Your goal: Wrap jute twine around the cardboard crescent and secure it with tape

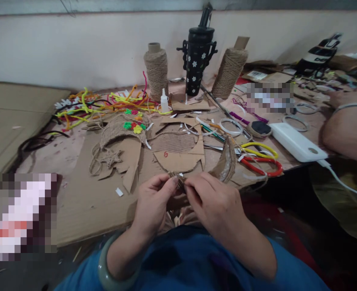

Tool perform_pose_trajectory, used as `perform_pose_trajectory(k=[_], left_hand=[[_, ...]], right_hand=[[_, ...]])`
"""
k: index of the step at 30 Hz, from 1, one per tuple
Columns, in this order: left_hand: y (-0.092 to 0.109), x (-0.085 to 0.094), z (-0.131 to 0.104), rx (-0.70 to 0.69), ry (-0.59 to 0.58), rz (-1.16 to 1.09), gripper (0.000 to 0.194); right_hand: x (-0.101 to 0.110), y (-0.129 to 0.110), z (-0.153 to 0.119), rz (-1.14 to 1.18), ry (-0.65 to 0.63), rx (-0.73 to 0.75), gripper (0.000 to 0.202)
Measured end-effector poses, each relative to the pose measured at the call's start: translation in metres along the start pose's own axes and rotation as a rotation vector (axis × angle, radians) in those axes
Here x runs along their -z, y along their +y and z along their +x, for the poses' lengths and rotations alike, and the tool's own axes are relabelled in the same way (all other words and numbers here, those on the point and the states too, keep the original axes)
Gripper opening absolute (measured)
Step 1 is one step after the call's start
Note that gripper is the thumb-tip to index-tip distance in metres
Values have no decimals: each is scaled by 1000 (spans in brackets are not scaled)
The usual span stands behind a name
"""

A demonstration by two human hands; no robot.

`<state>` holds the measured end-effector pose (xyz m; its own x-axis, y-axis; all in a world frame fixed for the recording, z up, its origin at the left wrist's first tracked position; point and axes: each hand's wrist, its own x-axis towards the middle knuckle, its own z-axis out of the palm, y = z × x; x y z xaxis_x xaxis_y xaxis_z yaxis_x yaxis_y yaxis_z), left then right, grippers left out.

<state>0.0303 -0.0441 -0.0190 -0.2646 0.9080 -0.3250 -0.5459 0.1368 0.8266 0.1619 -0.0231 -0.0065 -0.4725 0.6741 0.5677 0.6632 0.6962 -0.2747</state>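
Note:
Close to the table's front edge, my left hand pinches a small brown piece between thumb and fingers. It looks like twine-wrapped cardboard, though fingers cover most of it. My right hand grips the same piece from the other side, fingers bent together. Just beyond my right hand lies a curved cardboard crescent with a shiny strip. Ahead of both hands is a cut cardboard sheet. Further left, a twine-wrapped star sits below a twine-covered crescent decorated with small coloured flowers.
Scissors with red and yellow handles lie at right, near a white power bank with a cable. Behind stand two twine spools, a black tumbler and a glue bottle. Pipe cleaners lie back left. Another person's arm rests at right.

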Motion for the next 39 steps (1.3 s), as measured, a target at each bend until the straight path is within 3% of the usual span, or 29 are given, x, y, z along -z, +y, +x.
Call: perform_pose_trajectory(k=[6,30,35,39], left_hand=[[-2,4,2,-18,-9,23,17],[5,0,7,10,35,20,17],[6,1,6,9,3,72,15],[4,3,4,40,-44,80,13]], right_hand=[[1,0,-1,86,-11,-36,15],[-3,6,-4,118,-57,95,21],[7,8,5,246,-45,62,20],[13,8,17,193,-59,-35,19]])
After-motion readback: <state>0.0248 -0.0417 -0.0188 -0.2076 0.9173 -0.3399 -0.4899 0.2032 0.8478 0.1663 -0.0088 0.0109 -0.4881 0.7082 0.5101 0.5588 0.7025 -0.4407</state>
